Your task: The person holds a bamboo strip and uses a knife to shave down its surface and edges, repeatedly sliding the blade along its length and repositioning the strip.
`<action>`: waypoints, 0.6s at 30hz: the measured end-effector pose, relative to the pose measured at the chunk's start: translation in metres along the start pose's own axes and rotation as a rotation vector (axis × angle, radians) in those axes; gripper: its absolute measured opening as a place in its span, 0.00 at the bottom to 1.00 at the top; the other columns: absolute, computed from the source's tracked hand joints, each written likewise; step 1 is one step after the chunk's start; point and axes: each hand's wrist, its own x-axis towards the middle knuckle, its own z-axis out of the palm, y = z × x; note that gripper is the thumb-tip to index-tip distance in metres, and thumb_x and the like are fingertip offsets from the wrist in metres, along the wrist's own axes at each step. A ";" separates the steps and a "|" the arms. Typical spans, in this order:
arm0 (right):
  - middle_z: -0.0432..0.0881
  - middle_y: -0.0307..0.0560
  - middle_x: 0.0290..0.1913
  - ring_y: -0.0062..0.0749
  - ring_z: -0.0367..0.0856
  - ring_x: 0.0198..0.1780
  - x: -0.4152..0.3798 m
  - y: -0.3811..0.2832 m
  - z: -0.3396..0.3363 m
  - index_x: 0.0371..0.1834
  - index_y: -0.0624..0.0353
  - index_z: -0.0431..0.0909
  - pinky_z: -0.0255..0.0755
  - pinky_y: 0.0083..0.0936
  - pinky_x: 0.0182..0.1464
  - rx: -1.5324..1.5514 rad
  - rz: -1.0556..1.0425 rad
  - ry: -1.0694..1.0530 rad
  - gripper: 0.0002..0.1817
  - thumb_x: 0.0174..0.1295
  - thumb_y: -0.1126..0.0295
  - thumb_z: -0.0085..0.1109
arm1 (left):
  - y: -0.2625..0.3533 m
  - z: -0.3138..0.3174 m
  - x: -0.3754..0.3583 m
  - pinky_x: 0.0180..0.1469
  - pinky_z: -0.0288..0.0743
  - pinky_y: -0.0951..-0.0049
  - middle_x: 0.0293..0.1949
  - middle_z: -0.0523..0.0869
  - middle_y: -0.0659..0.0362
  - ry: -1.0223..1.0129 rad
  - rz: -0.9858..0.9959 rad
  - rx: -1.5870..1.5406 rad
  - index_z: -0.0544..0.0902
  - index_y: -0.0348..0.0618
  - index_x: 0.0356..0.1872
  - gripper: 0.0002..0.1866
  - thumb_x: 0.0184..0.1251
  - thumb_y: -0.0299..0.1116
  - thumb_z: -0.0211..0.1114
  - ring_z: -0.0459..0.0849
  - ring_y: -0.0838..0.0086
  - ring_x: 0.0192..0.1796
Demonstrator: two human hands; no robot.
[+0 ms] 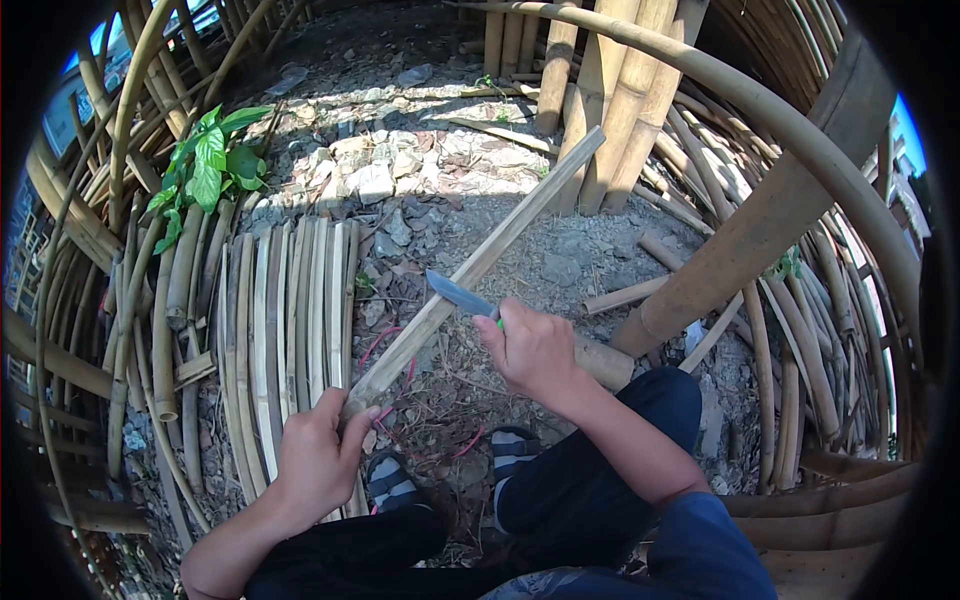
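My left hand (318, 450) is closed round the near end of a long split bamboo strip (510, 229). The strip slants up and away to the right, its far end in front of thick upright bamboo poles. In my right hand (535, 352) is a knife (458, 293) with a green bit of handle showing at the fist. The blade points left and lies across the strip around its middle, its edge overlapping the wood in this view. Most of the handle is hidden by my fingers.
Split bamboo strips (287, 330) lie side by side at the left. A thick bamboo pole (740, 220) leans at the right, beside a bamboo heap (815, 330). A leafy plant (210, 165) grows at the back left. Pink string (462, 445) lies near my feet on stony ground.
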 end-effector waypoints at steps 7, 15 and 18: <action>0.78 0.52 0.17 0.50 0.81 0.18 0.007 0.015 0.001 0.27 0.58 0.74 0.72 0.45 0.19 -0.055 -0.072 0.051 0.23 0.74 0.50 0.53 | 0.004 -0.004 -0.003 0.19 0.64 0.60 0.14 0.75 0.46 0.042 0.048 0.009 0.73 0.32 0.30 0.14 0.71 0.30 0.67 0.77 0.54 0.15; 0.78 0.59 0.17 0.62 0.81 0.23 0.021 0.040 -0.021 0.28 0.62 0.74 0.74 0.52 0.29 0.026 0.272 0.027 0.25 0.77 0.53 0.49 | -0.005 -0.008 -0.010 0.21 0.60 0.67 0.14 0.71 0.53 0.024 -0.074 -0.022 0.74 0.32 0.29 0.15 0.73 0.31 0.66 0.65 0.78 0.17; 0.77 0.59 0.16 0.60 0.80 0.21 -0.004 -0.009 -0.010 0.27 0.62 0.74 0.73 0.51 0.25 0.168 0.097 -0.051 0.24 0.76 0.53 0.50 | -0.003 -0.007 -0.008 0.21 0.60 0.66 0.14 0.70 0.53 0.030 -0.053 -0.022 0.73 0.32 0.29 0.15 0.73 0.31 0.66 0.65 0.77 0.17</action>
